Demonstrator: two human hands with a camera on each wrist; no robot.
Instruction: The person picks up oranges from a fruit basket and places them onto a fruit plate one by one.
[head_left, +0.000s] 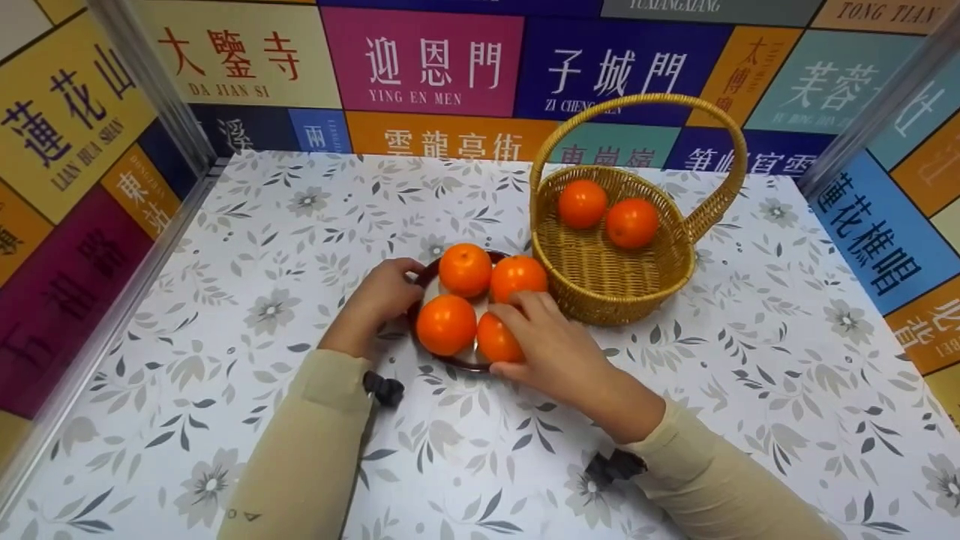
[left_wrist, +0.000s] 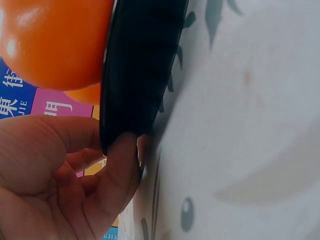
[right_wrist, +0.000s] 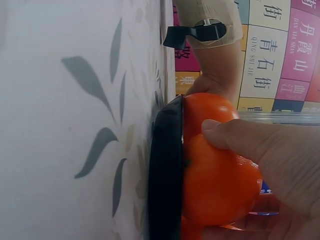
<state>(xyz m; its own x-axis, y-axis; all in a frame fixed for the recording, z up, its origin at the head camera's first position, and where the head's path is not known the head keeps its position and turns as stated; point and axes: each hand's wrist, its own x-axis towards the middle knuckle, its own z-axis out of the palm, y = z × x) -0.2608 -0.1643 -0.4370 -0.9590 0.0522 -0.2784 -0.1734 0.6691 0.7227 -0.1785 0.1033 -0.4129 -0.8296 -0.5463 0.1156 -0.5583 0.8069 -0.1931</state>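
Observation:
A dark-rimmed plate [head_left: 466, 367] holds several oranges, among them one at its front left [head_left: 446, 325] and one at its back left [head_left: 465, 270]. My left hand [head_left: 381, 297] pinches the plate's left edge; in the left wrist view the thumb and fingers of that hand [left_wrist: 65, 175] grip the dark rim [left_wrist: 140, 65]. My right hand [head_left: 559, 352] curls round the front-right orange [head_left: 498, 337]. The right wrist view has this orange [right_wrist: 220, 180] between the thumb and fingers of the hand [right_wrist: 290, 165], beside the dark plate [right_wrist: 167, 170]; the fingers are partly hidden behind it.
A woven basket [head_left: 615, 300] with a tall arched handle stands right behind the plate, close to it, with two oranges [head_left: 583, 204] inside. Printed panels [head_left: 427, 67] rise behind and beside the flowered tabletop [head_left: 285, 420].

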